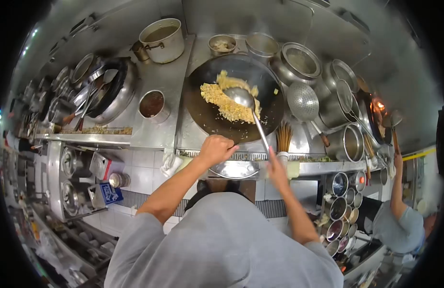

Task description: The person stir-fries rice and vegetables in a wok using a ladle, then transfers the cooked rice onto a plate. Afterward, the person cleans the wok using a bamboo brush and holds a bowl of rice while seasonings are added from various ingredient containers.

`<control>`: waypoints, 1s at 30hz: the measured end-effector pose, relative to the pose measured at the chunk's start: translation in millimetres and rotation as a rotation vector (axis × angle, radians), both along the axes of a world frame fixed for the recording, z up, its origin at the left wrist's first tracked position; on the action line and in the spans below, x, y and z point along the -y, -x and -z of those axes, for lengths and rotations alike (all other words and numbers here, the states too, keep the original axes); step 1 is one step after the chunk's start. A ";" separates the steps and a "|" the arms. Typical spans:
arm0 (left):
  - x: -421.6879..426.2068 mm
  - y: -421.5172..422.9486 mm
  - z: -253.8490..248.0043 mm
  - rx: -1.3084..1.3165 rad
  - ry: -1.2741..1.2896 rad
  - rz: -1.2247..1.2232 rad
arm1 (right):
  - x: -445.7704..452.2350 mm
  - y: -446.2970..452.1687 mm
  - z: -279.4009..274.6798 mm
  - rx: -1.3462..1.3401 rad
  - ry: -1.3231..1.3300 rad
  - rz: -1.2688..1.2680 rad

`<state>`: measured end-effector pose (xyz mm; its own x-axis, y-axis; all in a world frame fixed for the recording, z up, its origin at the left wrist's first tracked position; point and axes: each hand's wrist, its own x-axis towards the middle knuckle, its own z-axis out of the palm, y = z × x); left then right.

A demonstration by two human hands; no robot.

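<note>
Wok station seen from above. The left hand [216, 150] was closed on the near edge of the wok [203, 122], though whether it gripped the rim itself or a short handle could not be told. The right hand [277, 174], blurred, was closed around the handle of the steel ladle [241, 97], whose bowl rested, convex side up, against the fried rice [219, 102] in the middle of the wok. A bamboo brush [284, 137] stood right of the wok, near a perforated skimmer [303, 101]. To the left stood a metal canister [161, 115] of dark red contents and, behind it, a two-handled pot [170, 52] containing liquid.
</note>
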<state>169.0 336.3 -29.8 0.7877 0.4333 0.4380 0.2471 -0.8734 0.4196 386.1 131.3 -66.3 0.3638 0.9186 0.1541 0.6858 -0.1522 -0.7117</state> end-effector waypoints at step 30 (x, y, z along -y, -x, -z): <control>227.6 94.3 57.1 -0.002 0.056 0.053 | 185.9 175.7 -89.4 0.576 0.660 0.188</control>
